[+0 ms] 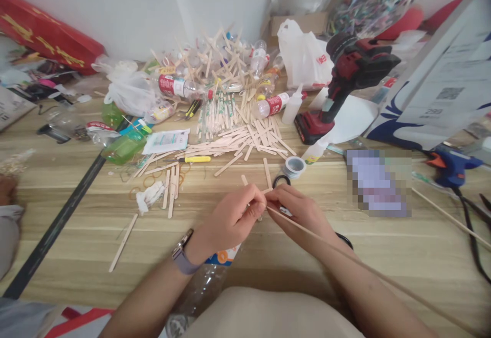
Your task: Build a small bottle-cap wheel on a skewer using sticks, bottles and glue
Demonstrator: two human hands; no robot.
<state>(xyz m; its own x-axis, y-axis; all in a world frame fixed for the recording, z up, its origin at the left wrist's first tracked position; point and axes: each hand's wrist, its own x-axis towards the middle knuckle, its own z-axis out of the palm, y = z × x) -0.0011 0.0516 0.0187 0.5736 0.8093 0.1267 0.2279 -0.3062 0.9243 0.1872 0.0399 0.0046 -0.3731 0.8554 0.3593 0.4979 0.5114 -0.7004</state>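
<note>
My left hand point(238, 212) pinches the end of a long thin wooden strip point(326, 240), which runs over my right forearm to the lower right corner. Touching it at the fingertips, my right hand point(297, 210) has its fingers curled round the same end, partly hiding it. Short flat wooden sticks point(267, 172) lie just beyond the fingers. A clear plastic bottle point(207, 282) with an orange and blue label is under my left wrist. Near my right fingers are a black ring point(282, 180) and a roll of tape point(295, 166).
Behind the hands are heaped wooden sticks point(230, 141), bottles and a yellow cutter point(197, 159). On the right stand a red drill point(314, 126), a blue glue gun point(452, 169) and a blurred-out flat object point(378, 184). Part of another person shows at the left edge.
</note>
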